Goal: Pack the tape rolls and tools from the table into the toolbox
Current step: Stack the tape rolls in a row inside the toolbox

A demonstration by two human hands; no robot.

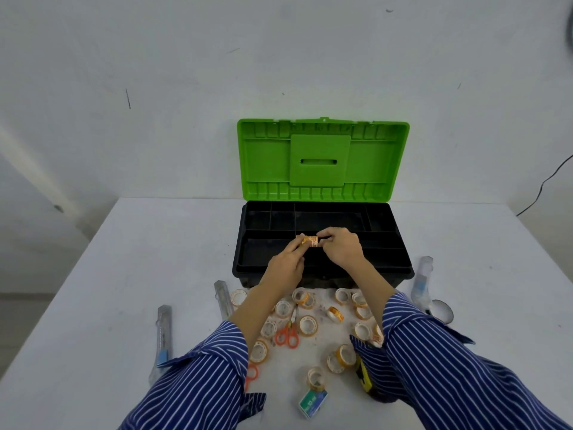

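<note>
The toolbox (322, 271) stands open on the white table, green lid (322, 159) upright, black tray with several compartments inside. Over the tray, my left hand (286, 263) and my right hand (339, 246) both pinch a short stack of orange-and-white tape rolls (309, 240), one hand at each end. Several more small tape rolls (308, 324) lie scattered on the table in front of the box. Orange-handled scissors (287, 333) lie among them.
Two grey utility knives (163, 333) (223, 297) lie to the left. A clear glue bottle (421, 280) and a larger tape roll (441, 310) sit at the right. A green staple box (313, 403) and a yellow-black tool (364, 377) lie near the front.
</note>
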